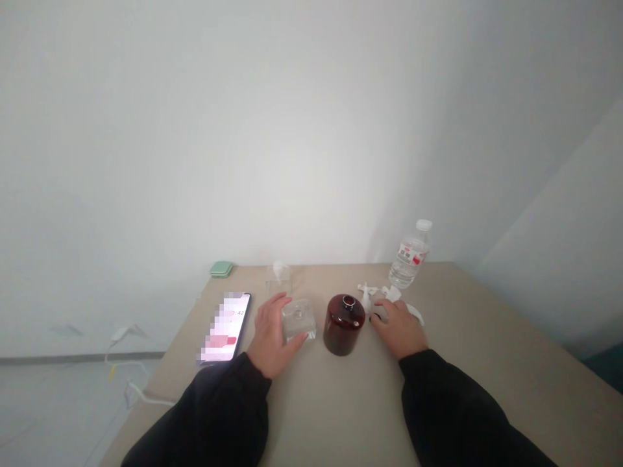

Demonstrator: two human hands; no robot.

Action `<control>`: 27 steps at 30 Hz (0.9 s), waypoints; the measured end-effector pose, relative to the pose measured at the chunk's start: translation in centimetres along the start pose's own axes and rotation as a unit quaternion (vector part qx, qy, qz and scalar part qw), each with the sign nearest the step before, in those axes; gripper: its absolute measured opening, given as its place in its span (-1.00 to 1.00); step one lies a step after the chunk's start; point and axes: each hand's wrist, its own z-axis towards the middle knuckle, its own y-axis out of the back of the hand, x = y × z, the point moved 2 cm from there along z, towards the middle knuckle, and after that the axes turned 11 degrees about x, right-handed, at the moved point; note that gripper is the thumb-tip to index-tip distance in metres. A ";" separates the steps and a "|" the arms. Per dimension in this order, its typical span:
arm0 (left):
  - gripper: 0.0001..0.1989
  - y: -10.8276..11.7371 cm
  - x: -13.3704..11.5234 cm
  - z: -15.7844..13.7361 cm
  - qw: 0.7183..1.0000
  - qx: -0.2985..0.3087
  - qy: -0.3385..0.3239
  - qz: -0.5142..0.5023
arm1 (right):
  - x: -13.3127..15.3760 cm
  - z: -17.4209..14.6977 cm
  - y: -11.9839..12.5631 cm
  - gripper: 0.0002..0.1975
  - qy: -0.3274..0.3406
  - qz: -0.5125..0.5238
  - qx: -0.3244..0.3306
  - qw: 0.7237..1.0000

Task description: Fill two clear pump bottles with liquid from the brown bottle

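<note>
Black sleeves (219,415) reach over the desk (316,428) to two bare hands. The left hand's (272,340) fingers curve round the near and left sides of a clear bottle (298,322), thumb at its front; I can't tell from here whether they grip it. The right hand's (400,329) fingers are slack and parted, near a brown bottle (343,334) that stands between the hands, blocking the straight path from one to the other. A white nozzle (366,302) sits just behind and right of the brown bottle, close to the right fingertips, with white scraps (392,294) beyond. Further out I see a water bottle (409,261) back right, a phone (228,327) lying left of the left hand, and a clear container (278,282) and a green case (221,269) by the wall (311,130). Both nearer bottles stand upright, mouths up; the brown one's long axis is vertical.
</note>
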 end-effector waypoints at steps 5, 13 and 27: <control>-0.29 -1.2 1.3 0.2 0.995 0.032 0.096 -0.024 | 0.4 -0.1 -0.6 -0.71 -0.035 -0.019 0.091 0.995; -0.28 -1.2 1.6 0.3 0.990 0.052 0.123 -0.036 | 0.7 0.2 -0.3 -0.86 -0.071 -0.003 0.094 0.993; -0.34 -0.4 0.7 0.4 0.968 0.066 0.206 -0.130 | 0.6 0.3 -0.4 -0.88 -0.087 -0.004 0.052 0.995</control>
